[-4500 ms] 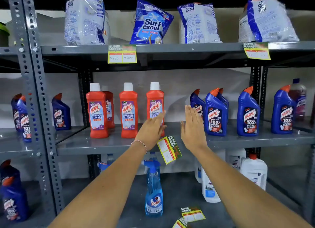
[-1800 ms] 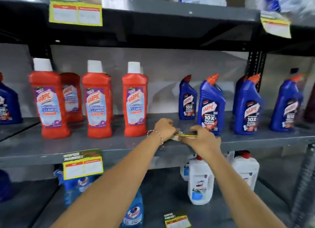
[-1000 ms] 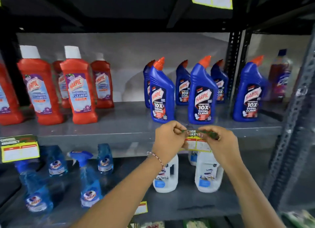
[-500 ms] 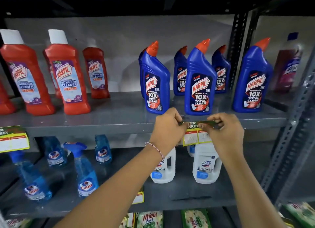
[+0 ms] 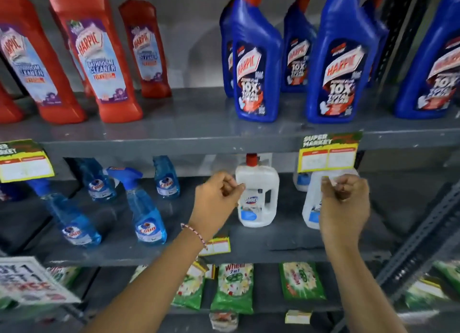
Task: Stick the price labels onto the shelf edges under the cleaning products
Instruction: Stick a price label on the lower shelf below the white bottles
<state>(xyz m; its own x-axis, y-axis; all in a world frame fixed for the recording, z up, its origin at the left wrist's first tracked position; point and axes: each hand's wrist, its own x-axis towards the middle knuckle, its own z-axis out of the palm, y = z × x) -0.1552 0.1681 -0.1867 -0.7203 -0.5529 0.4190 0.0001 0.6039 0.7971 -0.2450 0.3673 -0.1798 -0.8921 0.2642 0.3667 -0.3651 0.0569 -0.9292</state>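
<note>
Below stuck price label, both hands loosely curled: left, right pinching white scrap.

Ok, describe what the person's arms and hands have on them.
Both forearms are bare, with no sleeves in view and no gloves. The left hand has a thin braided thread bracelet in pink and white at its wrist. The right hand and its wrist carry nothing visible.
</note>
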